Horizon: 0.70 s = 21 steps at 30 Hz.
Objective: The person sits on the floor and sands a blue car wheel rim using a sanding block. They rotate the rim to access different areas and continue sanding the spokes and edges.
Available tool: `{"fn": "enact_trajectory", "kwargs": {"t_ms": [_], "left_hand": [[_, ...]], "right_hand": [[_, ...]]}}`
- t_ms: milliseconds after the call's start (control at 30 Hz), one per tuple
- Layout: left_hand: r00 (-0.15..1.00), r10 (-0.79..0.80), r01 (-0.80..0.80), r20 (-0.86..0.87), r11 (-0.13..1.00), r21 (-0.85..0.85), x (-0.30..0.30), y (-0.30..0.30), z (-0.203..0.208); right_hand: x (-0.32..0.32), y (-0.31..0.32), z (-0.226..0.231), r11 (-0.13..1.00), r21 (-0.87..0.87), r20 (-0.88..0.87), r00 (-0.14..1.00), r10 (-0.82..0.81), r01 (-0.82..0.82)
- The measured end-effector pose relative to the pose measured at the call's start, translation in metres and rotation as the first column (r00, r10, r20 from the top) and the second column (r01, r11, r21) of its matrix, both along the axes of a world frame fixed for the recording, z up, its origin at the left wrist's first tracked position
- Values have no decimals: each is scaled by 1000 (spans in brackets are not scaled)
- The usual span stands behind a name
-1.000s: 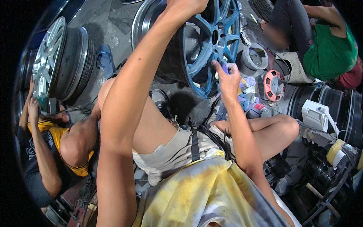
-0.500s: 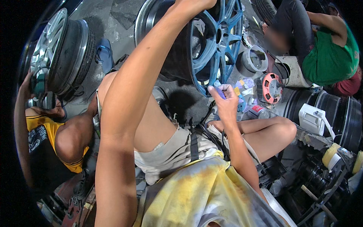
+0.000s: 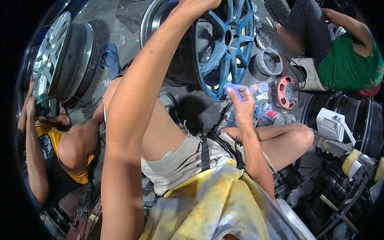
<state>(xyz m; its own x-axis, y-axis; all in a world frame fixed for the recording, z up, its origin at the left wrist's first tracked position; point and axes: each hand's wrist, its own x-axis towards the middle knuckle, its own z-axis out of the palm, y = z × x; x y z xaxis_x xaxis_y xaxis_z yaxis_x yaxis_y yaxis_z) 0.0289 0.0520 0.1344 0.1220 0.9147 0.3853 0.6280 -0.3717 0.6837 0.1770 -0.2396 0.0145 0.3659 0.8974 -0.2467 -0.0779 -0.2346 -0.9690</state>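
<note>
The right hand [image 3: 244, 100], pinching a purple pad [image 3: 232, 91], had dropped lower since a second ago; the streaky blue wheel [image 3: 231, 50] stood between it and the left hand [image 3: 203, 4], whose hold I couldn't tell.

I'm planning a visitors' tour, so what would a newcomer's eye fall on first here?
Probably the big blue-faced wheel at top centre, with the right hand holding a purple pad by its lower edge. Next might come the silver-spoked wheel at the far left, then the round coral-red piece right of centre.
</note>
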Motion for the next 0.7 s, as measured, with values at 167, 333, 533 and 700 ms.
{"fn": "enact_trajectory", "kwargs": {"t_ms": [167, 333, 533, 700], "left_hand": [[1000, 20, -19, -23, 999, 45, 0, 2, -4], [999, 52, -51, 16, 998, -48, 0, -12, 8], [996, 87, -88, -13, 995, -53, 2, -15, 10], [998, 54, -54, 18, 998, 19, 12, -11, 1]], "right_hand": [[-2, 4, -6, 996, -82, 138, 990, 35, -23], [-9, 6, 22, 991, -125, 356, 931, 79, -36], [-22, 15, 9, 997, -20, 462, 886, -51, 68], [-22, 17, 3, 992, 97, 611, 782, -120, 77]]}}
